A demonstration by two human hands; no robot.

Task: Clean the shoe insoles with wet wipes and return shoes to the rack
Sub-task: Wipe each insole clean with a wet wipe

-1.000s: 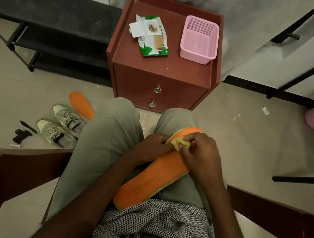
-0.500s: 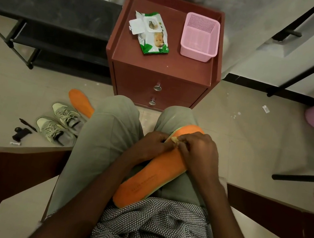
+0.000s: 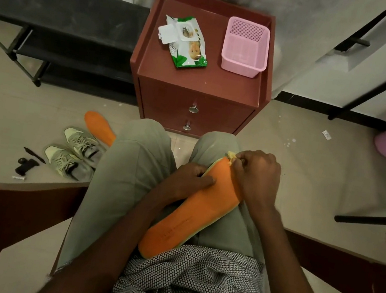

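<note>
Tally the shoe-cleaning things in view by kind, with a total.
Insoles: 2, one on the lap, one on the floor
Shoes: 2
Wipe packs: 1
Used wipes: 1, pinched in the right hand
Baskets: 1
Racks: 1
Total: 8

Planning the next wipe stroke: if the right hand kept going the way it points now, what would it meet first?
The right hand, pinching a yellowish wipe, points past the orange insole's toe; probably only the knee, though depth is unclear.
</note>
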